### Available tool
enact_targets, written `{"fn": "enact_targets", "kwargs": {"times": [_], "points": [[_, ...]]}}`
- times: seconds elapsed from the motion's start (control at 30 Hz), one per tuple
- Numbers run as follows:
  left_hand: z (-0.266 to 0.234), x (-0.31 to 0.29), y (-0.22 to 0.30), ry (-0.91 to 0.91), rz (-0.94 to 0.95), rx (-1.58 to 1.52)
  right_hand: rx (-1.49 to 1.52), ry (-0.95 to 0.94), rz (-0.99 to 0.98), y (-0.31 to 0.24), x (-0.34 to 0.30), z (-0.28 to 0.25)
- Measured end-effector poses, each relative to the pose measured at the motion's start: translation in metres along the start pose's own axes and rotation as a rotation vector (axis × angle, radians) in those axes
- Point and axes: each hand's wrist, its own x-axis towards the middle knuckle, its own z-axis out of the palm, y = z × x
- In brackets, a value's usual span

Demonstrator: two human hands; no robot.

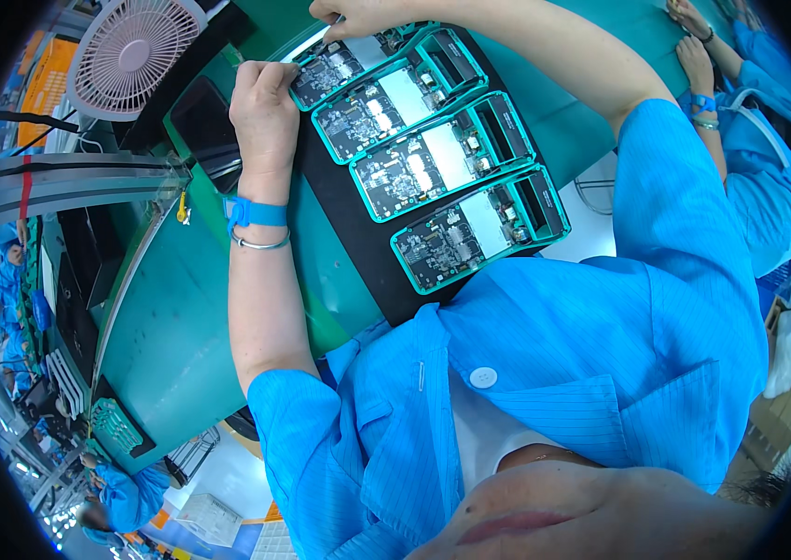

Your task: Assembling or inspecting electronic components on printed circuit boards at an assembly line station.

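Several teal device housings (pixel 456 166) lie in a slanting row, each with an exposed circuit board, a silvery plate and a dark window at one end. My left hand (pixel 265 101) is closed at the left corner of the farthest housing (pixel 328 77), fingers curled against its edge. Over that same housing, at the top edge of the view, my right hand (pixel 358 15) has its fingertips pinched together and pointing down at the board. Whatever is between them is too small or hidden to name. A black mat (pixel 344 219) lies under the row.
A pink fan (pixel 134 54) stands at the far left, near a dark flat panel (pixel 201 126). A metal rail (pixel 88 182) reaches in from the left over the green tabletop (pixel 195 308). Co-workers in blue sit at the right (pixel 759 177) and lower left (pixel 130 495).
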Motion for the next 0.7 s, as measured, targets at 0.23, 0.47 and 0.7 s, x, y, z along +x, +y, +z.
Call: {"fn": "enact_targets", "kwargs": {"times": [0.23, 0.47, 0.7], "points": [[0.0, -0.0001, -0.0002, -0.006, -0.009, 0.025, -0.008, 0.023, -0.016, 0.0017, 0.0009, 0.0031], [-0.0003, -0.0017, 0.0018, 0.005, -0.009, 0.033, -0.006, 0.046, -0.043, 0.0011, -0.002, 0.0032], [0.0014, -0.0027, -0.0015, 0.0, 0.0, 0.048, -0.055, 0.082, -0.061, 0.0012, -0.0014, 0.0091]]}}
